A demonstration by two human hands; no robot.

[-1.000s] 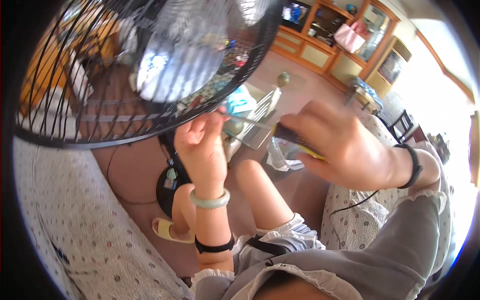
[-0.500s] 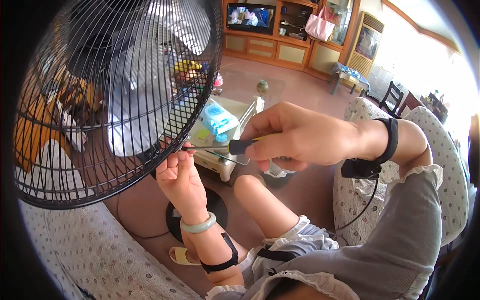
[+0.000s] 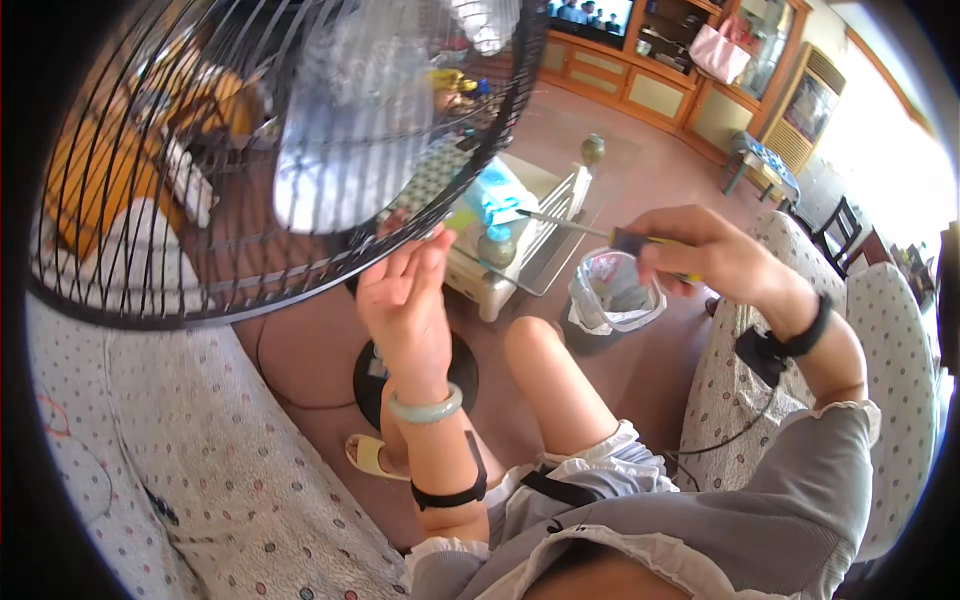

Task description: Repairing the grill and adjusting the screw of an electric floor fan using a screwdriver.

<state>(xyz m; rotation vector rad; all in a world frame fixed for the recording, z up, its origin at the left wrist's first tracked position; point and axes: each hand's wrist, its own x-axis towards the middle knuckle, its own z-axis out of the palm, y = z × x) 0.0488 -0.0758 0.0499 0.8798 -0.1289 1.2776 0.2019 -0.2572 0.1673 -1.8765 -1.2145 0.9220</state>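
Note:
A black fan grille (image 3: 230, 312) fills the upper left, with pale translucent blades (image 3: 345, 150) behind its wires. My left hand (image 3: 405, 300) is raised to the lower right of the rim, its fingertips closed at the edge and partly hidden there. To the right, my right hand (image 3: 705, 250) grips a screwdriver (image 3: 625, 240) by its dark and yellow handle. The metal shaft points left, with the tip apart from the fan, in front of a blue-and-white soft pack (image 3: 497, 190).
Beyond my hands stands a pale coffee table (image 3: 480, 285) bearing a jar with a blue lid (image 3: 496, 243). A lined waste bin (image 3: 615, 300) is on the floor beside it. Dotted covers drape the sofa (image 3: 230, 450) at left. The fan's round black base (image 3: 368, 395) stands below my left hand.
My right hand has drawn the screwdriver away from the rim, to the right. The fan and my left hand appear further right and the fan higher, as the view has shifted. The waste bin now shows.

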